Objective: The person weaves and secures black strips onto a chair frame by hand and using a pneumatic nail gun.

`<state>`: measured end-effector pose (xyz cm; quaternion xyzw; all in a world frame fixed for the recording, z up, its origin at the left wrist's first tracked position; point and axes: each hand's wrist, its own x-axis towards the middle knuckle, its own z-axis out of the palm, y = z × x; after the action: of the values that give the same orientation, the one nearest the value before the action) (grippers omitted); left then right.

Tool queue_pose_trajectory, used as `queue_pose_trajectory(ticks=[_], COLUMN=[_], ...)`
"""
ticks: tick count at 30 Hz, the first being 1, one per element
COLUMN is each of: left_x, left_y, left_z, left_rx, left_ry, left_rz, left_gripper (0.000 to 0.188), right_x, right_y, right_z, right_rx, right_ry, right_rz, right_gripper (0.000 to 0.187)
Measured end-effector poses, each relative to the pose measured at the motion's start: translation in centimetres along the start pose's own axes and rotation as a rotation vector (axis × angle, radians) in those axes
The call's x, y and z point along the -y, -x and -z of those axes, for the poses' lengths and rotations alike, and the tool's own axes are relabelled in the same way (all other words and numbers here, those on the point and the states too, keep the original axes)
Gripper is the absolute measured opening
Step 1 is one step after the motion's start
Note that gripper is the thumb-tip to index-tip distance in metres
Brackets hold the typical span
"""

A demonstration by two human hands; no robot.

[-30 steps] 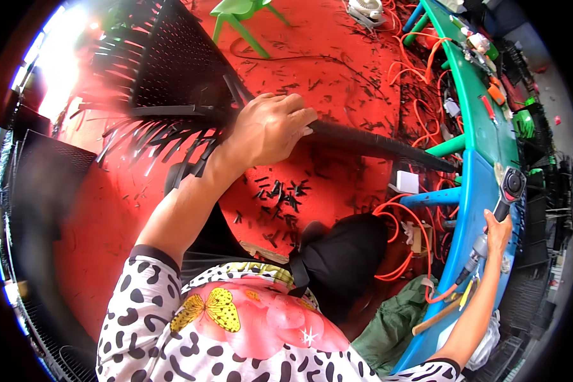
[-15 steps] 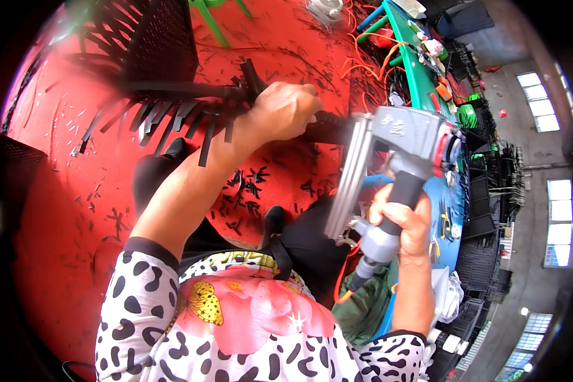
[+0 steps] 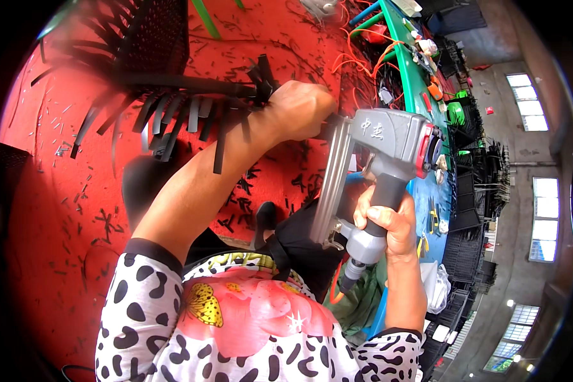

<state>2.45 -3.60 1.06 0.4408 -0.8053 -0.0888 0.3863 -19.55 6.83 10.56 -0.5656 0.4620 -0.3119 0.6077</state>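
Note:
My right hand (image 3: 393,224) is wrapped round the dark grip of a grey air stapler (image 3: 388,134). Its silver magazine slants down toward my lap, and an orange hose (image 3: 335,291) hangs from the grip's lower end. The stapler's nose end meets the far side of my closed left hand (image 3: 302,109). That left hand grips the end of a black bar (image 3: 191,83), from which several loose black strips (image 3: 165,114) hang. The bar belongs to a black woven piece (image 3: 153,44), partly blurred. My left fingers and the stapler's tip are partly hidden.
Black strip offcuts (image 3: 111,223) litter the red floor (image 3: 63,267). To the right stand a green bench (image 3: 398,54) with small items and a blue table (image 3: 436,191) with pliers on it. Orange hoses (image 3: 363,60) run near the bench. Black woven pieces (image 3: 465,261) are stacked beyond.
The stapler has moved left, closing the gap to my left hand. My left hand and the bar have shifted slightly right in the view. Both hands keep their grips.

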Motion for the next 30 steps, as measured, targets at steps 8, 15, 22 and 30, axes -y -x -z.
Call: queue_pose_trajectory(ticks=[8, 15, 22, 30], left_x=[-0.1, -0.4, -0.3, 0.1], left_y=[-0.2, -0.4, -0.7, -0.3], left_z=[0.2, 0.6, 0.8, 0.4], left_rx=[0.061, 0.087, 0.090, 0.074], left_ry=[-0.047, -0.013, -0.003, -0.023], left_rz=[0.045, 0.067, 0.070, 0.047], left_gripper=[0.010, 0.011, 0.010, 0.012], right_x=[0.3, 0.4, 0.1, 1.2], right_y=[-0.3, -0.2, -0.4, -0.7], right_z=[0.2, 0.0, 0.0, -0.7], right_rx=[0.003, -0.009, -0.021, -0.033], right_ry=[0.053, 0.042, -0.011, 0.039], right_rz=[-0.061, -0.054, -0.047, -0.085], right_gripper=[0.018, 0.023, 0.030, 0.018])
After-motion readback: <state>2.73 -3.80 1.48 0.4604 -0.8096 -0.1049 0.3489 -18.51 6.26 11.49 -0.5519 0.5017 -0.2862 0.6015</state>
